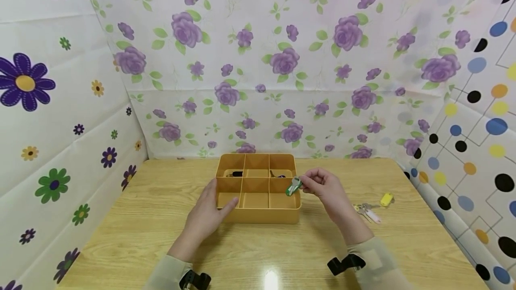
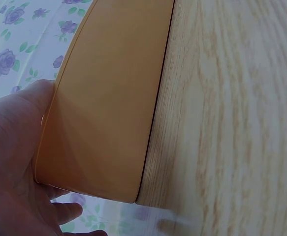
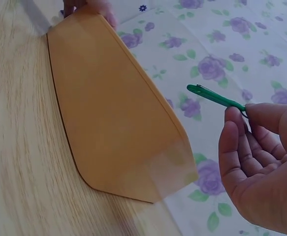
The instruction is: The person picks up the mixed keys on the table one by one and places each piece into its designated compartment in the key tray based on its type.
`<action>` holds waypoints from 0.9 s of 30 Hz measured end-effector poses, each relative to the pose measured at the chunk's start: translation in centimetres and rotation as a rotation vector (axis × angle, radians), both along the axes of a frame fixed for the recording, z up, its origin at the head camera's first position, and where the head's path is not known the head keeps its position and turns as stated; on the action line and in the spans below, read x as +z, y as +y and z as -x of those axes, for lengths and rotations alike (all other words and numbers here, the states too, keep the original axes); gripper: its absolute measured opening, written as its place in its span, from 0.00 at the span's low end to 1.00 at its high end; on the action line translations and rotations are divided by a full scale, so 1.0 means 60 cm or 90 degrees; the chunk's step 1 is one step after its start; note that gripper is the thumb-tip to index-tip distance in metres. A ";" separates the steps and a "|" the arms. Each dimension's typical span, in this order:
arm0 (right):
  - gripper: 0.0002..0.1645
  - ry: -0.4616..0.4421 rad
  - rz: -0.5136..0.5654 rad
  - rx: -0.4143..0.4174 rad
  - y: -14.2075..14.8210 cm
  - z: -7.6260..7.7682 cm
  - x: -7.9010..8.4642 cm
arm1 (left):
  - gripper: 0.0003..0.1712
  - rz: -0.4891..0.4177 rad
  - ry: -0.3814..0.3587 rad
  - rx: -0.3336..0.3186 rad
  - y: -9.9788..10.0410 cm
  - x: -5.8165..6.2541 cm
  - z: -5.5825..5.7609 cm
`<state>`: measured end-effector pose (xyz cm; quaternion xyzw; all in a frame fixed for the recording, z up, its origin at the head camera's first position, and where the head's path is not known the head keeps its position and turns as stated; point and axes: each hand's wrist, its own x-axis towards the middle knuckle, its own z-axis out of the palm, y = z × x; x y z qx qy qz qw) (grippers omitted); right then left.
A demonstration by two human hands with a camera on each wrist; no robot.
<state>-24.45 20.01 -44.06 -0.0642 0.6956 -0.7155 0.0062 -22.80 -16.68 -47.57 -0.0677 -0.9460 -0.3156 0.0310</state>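
A tan divided organizer box (image 1: 260, 216) with two rows of compartments sits on the table. My left hand (image 1: 205, 211) holds its front left corner, thumb over the rim and fingers along the outer side; the left wrist view shows the box wall (image 2: 104, 108) beside the thumb. Between thumb and fingertips, my right hand (image 1: 325, 189) pinches a green key tag (image 3: 214, 96) with a silver key (image 1: 295, 183) hanging over the front right compartment. A black-tagged key (image 1: 237, 174) lies in the back left compartment and a blue-tagged key (image 1: 278, 175) in the back right one.
To the right on the wooden table (image 1: 153, 227) lie keys with a white tag (image 1: 372, 216) and a yellow key tag (image 1: 386, 199). A floral cloth (image 1: 258, 57) stands behind the table, with patterned cloths at both sides.
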 end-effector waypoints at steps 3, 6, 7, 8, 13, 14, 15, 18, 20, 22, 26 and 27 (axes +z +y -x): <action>0.17 0.001 0.001 0.000 -0.009 0.002 0.000 | 0.66 -0.002 0.003 0.000 0.000 0.001 0.000; 0.16 0.003 0.002 0.006 -0.016 0.003 -0.002 | 0.66 -0.002 0.005 -0.001 0.001 0.001 -0.001; 0.16 0.003 0.003 0.007 -0.019 0.004 -0.003 | 0.66 -0.002 0.005 -0.001 0.001 0.002 -0.001; 0.16 0.004 0.003 0.009 -0.021 0.004 -0.004 | 0.66 -0.002 0.004 -0.001 0.001 0.002 -0.001; 0.15 0.003 0.004 0.018 -0.031 0.007 -0.008 | 0.66 -0.005 0.003 0.000 0.000 0.000 -0.001; 0.15 0.002 0.004 0.019 -0.033 0.007 -0.008 | 0.66 -0.005 0.003 0.001 0.000 0.000 0.000; 0.14 0.000 0.005 0.020 -0.035 0.008 -0.008 | 0.66 -0.005 0.004 0.001 0.000 -0.001 0.000; 0.13 -0.006 0.003 0.019 -0.039 0.008 -0.008 | 0.65 -0.004 0.003 0.003 0.000 -0.001 0.001; 0.13 -0.010 0.001 0.018 -0.041 0.008 -0.009 | 0.66 -0.003 0.002 0.004 0.001 0.000 0.001; 0.13 -0.012 0.000 0.018 -0.042 0.009 -0.010 | 0.66 -0.002 0.001 0.004 0.001 0.000 0.000; 0.13 -0.014 0.001 0.018 -0.043 0.011 -0.014 | 0.66 -0.002 0.000 0.003 0.001 0.001 0.000; 0.14 -0.014 0.000 0.020 -0.043 0.011 -0.015 | 0.66 -0.002 0.000 0.003 0.001 0.001 0.000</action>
